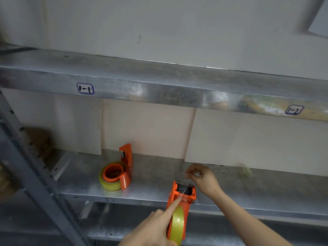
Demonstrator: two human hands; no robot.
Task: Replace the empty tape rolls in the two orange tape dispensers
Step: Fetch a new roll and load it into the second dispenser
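My left hand (pixel 156 226) grips an orange tape dispenser (pixel 182 201) loaded with a yellowish tape roll (pixel 177 223), held upright in front of the metal shelf (pixel 159 174). Its index finger presses on the tape near the black roller. Just beyond the dispenser's head, my right hand (pixel 202 178) pinches the clear tape end between thumb and fingers. A second orange dispenser (pixel 124 167) lies on its side on the shelf to the left, with a yellowish tape roll (pixel 111 184) on its hub.
An upper metal shelf (pixel 159 82) with two blue labels overhangs the working shelf. A slanted grey upright (pixel 35 174) stands at the left, a cardboard box (pixel 40 142) behind it. Pale boards line the back. A crumpled tape scrap (pixel 246 170) lies at the right.
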